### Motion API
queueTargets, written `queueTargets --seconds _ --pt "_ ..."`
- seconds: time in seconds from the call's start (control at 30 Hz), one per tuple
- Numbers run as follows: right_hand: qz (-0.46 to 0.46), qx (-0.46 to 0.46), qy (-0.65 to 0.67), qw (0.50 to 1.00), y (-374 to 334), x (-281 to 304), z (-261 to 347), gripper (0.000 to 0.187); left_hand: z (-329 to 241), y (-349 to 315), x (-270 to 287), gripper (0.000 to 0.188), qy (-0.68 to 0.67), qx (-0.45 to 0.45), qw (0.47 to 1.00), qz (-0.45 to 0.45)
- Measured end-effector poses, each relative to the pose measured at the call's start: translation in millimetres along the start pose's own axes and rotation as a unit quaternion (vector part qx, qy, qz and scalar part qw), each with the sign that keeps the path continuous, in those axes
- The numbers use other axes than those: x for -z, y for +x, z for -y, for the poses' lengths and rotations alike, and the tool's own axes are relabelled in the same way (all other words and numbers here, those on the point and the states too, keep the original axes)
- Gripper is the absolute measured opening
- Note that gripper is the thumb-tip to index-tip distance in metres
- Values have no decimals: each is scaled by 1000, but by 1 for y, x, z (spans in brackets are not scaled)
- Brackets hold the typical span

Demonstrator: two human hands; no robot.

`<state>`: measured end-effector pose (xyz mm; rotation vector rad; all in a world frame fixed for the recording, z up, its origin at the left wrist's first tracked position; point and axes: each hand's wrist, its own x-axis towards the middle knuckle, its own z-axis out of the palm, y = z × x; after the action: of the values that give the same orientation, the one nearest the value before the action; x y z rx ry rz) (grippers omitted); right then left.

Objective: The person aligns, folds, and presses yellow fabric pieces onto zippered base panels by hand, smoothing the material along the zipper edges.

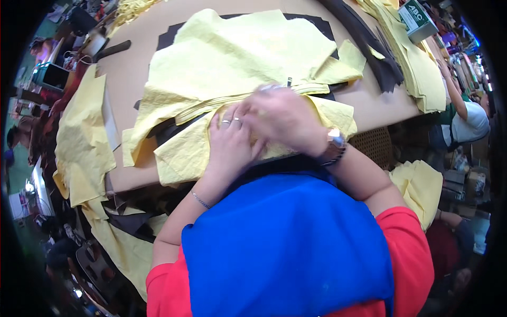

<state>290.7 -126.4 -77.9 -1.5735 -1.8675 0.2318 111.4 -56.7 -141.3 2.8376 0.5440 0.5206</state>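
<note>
A large pale yellow cloth piece (227,58) lies creased on the table before me, over a dark brown cloth (168,39) that shows at its edges. Along its near edge runs a layered yellow strip (203,108), with a small dark metal piece (289,82) standing at its right part. My left hand (229,137) rests on a nearer yellow cloth flap (182,153), fingers laid out and thumb apart. Crossing over the left fingertips is my right hand (288,119), smeared by motion. Its fingers are mostly hidden, so whatever they may hold cannot be made out.
Stacked yellow cloth pieces (417,68) and a green and white box (417,20) lie at the far right, near dark strips (369,45). More yellow cloth (84,148) hangs off the left table edge (134,179). Another person (467,124) works at right.
</note>
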Motion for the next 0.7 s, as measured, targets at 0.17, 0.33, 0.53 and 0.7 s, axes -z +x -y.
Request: queueTargets --seconds 0.17,0.33,0.53,0.7 --pt "-76 -129 -199 969 -61 31 -34 21 -14 5 12 70 13 45 999 -16" --pt "-62 -153 -181 970 -63 33 -39 16 -16 6 9 72 33 54 998 17" --pt "-75 -175 -96 977 -55 40 -43 14 -19 11 12 92 73 36 996 31" --pt "-62 -203 -76 974 -49 41 -52 17 -21 15 9 102 73 40 995 48"
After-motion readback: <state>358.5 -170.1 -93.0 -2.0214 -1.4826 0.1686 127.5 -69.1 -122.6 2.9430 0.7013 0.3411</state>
